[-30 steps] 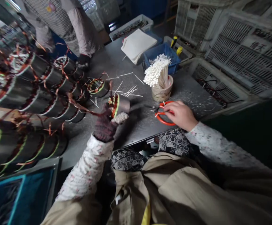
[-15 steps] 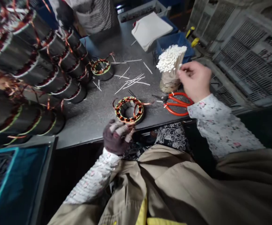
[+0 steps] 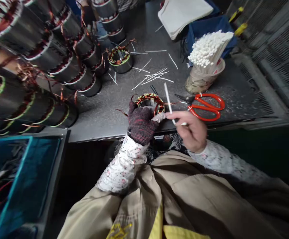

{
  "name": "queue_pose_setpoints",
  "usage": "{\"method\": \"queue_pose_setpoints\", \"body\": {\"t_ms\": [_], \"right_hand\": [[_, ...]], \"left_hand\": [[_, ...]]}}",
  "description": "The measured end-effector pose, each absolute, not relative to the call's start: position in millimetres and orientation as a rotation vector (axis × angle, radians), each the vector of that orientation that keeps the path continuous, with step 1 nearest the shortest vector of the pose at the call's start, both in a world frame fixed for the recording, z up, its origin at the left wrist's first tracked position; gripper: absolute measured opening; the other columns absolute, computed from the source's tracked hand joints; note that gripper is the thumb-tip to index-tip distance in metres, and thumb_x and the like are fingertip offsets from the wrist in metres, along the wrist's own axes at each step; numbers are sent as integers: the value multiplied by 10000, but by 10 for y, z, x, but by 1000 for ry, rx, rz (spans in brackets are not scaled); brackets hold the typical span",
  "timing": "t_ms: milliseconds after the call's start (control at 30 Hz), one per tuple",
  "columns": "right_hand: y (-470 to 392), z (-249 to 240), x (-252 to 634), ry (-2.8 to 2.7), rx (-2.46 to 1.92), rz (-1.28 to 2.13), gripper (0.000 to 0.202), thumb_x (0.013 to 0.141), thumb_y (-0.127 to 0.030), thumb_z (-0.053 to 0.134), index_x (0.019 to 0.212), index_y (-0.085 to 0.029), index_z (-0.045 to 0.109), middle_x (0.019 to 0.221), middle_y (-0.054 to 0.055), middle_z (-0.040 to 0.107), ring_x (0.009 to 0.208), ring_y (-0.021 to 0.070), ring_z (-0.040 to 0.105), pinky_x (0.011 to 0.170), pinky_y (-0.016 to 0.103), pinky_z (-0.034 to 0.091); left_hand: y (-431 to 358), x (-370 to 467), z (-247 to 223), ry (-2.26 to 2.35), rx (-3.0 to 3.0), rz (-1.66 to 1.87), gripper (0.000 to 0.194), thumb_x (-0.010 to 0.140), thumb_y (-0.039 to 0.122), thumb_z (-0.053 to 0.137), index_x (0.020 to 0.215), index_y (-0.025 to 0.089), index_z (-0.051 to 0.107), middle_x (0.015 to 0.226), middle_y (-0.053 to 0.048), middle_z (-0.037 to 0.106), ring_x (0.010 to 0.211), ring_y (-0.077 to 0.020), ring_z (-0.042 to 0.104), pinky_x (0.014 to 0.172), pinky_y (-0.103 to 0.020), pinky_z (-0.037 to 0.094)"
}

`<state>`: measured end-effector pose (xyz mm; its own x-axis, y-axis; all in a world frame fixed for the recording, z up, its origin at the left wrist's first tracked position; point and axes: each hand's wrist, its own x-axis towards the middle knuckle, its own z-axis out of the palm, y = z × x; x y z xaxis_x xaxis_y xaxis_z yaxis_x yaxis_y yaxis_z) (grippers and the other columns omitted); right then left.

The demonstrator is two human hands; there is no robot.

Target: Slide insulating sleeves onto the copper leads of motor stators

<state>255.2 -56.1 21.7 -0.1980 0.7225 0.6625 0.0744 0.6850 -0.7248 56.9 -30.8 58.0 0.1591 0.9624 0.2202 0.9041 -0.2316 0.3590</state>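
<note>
My left hand (image 3: 142, 122), in a dark fingerless glove, lies over the near side of a motor stator (image 3: 148, 97) with orange and yellow-green windings. Its fingers curl round the ring, and a taped fingertip points right. My bare right hand (image 3: 193, 132) pinches a thin white tube (image 3: 168, 96) that stands up beside the stator. The two hands meet at the fingertips. Red-handled scissors (image 3: 208, 108) lie on the table to the right. Behind them a cup (image 3: 195, 81) holds a dense bundle of white tubes (image 3: 209, 49).
Stacked stators (image 3: 59, 63) rise on the left. Another small stator (image 3: 121, 61) and loose white tubes (image 3: 154, 77) lie farther back. White sheets (image 3: 181, 15) rest near a blue bin (image 3: 211, 28). A teal tray (image 3: 41, 176) sits low left; grey crates (image 3: 276, 59) stand right.
My right hand has come from the cup to the stator with a white tube in its fingers. My left hand has moved onto the stator. The view has shifted.
</note>
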Motion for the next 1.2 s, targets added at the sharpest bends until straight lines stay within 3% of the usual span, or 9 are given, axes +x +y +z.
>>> {"method": "queue_pose_setpoints", "body": {"t_ms": [100, 233, 367, 533, 633, 833, 1033, 1133, 1200], "right_hand": [[-388, 146, 2300, -1668, -472, 585, 41, 1047, -253, 585, 1036, -265, 622, 1147, 61, 803, 1130, 254, 777, 950, 456, 655], [62, 84, 2223, -1541, -649, 545, 165, 1077, -378, 575, 1036, -264, 686, 1098, 58, 791, 1121, 251, 761, 1022, 461, 625], [219, 93, 2329, -1436, -699, 606, 237, 1084, -475, 580, 1043, -271, 696, 979, 24, 758, 982, 212, 761, 958, 417, 638], [-359, 246, 2639, -1576, -706, 609, 152, 1079, -278, 567, 1030, -256, 709, 971, 22, 772, 928, 191, 764, 864, 361, 627], [-675, 269, 2813, -1774, -654, 565, 150, 1037, -192, 552, 970, -243, 675, 869, 25, 747, 822, 189, 743, 748, 337, 613], [-802, 219, 2955, -1926, -745, 574, 192, 982, -136, 550, 838, -251, 605, 728, -1, 697, 672, 172, 686, 641, 311, 555], [-590, 186, 2695, -1795, -925, 737, 241, 1020, -233, 584, 784, -234, 630, 722, 2, 724, 647, 157, 675, 631, 298, 518], [-439, 192, 2510, -1659, -962, 852, 246, 1012, -353, 656, 806, -225, 692, 729, 1, 735, 636, 147, 647, 617, 285, 507], [-393, 230, 2467, -1648, -979, 888, 252, 999, -394, 687, 816, -221, 706, 708, -5, 716, 592, 133, 600, 593, 280, 482]], "left_hand": [[-347, 546, 456, 1795, 2313, 736, 213, 932, 426, 773, 859, 226, 757, 868, -41, 791, 937, -269, 765, 1305, -615, 357], [-423, 563, 320, 1581, 2533, 937, 152, 1000, 393, 697, 1038, 256, 749, 1069, -42, 811, 1127, -274, 754, 1346, -662, 287], [-428, 544, 240, 1435, 2744, 1078, 99, 1014, 323, 699, 1086, 260, 725, 1158, -41, 810, 1253, -271, 730, 1350, -690, 263], [-400, 411, 193, 1396, 2659, 1159, 594, 990, 523, 734, 1462, 199, 574, 1323, -138, 759, 1283, -294, 720, 1242, -546, 494], [-410, 397, 178, 1400, 2659, 1145, 772, 996, 559, 713, 1604, 185, 420, 1436, -179, 698, 1381, -333, 664, 1202, -526, 533], [-410, 470, 128, 1437, 2552, 1123, 827, 1000, 586, 694, 1652, 205, 355, 1535, -196, 634, 1481, -365, 586, 1274, -563, 452], [-399, 532, 77, 1371, 2503, 1335, 767, 987, 577, 724, 1599, 217, 436, 1461, -183, 676, 1385, -351, 666, 1208, -547, 535], [-424, 591, 46, 1220, 2130, 1417, 662, 1076, 565, 577, 1645, 303, 363, 1534, -162, 618, 1279, -275, 738, 1073, -461, 644], [-438, 616, 44, 1142, 1943, 1444, 530, 1097, 492, 569, 1592, 339, 457, 1487, -125, 655, 1192, -228, 772, 1010, -409, 674]]}}
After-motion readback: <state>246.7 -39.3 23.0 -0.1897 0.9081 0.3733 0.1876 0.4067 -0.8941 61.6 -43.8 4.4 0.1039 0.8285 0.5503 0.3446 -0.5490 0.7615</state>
